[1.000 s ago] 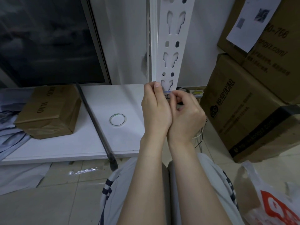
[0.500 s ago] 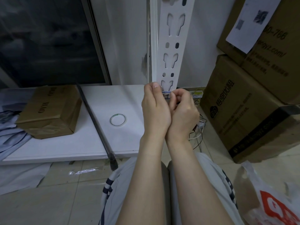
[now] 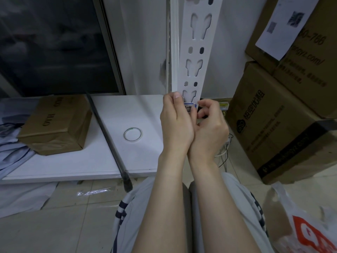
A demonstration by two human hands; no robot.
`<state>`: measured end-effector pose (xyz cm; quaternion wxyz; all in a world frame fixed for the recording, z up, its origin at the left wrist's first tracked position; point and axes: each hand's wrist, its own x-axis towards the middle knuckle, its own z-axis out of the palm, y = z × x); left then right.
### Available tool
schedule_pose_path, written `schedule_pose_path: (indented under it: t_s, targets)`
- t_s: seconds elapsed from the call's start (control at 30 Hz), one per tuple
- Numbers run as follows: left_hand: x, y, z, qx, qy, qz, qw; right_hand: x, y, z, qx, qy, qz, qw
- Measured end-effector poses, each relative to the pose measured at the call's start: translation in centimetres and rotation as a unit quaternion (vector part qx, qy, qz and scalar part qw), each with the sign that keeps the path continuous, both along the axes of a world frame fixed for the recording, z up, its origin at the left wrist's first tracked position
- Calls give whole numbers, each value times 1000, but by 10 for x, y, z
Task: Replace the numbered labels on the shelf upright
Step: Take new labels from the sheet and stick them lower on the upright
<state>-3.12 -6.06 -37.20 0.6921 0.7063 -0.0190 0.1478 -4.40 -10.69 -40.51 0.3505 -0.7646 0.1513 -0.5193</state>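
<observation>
One label [image 3: 190, 107] on upright [image 3: 196, 50], left hand [image 3: 176, 125] and right hand [image 3: 211, 128] at edges.

The left hand [image 3: 176, 125] and right hand [image 3: 212, 128] end bare forearms [image 3: 167, 198]. Pale grey clothing [image 3: 135, 201] with dark navy stripes [image 3: 121, 209] covers the knees at the lower centre of the frame.

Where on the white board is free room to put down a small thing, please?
Free: the flat white board between the long dark rod and the left hand, around the clear tape roll, down to its front edge. Crowded: the brown cardboard box left of the rod; stacked brown cartons and cables beyond the right hand.
</observation>
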Motion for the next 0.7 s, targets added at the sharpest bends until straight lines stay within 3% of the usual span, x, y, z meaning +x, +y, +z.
schedule_pose_path:
  t_s: [0.7]
  targets:
    - [1,1,-1,18,-8,1,1000,6,2,0,2,9,-16,1000]
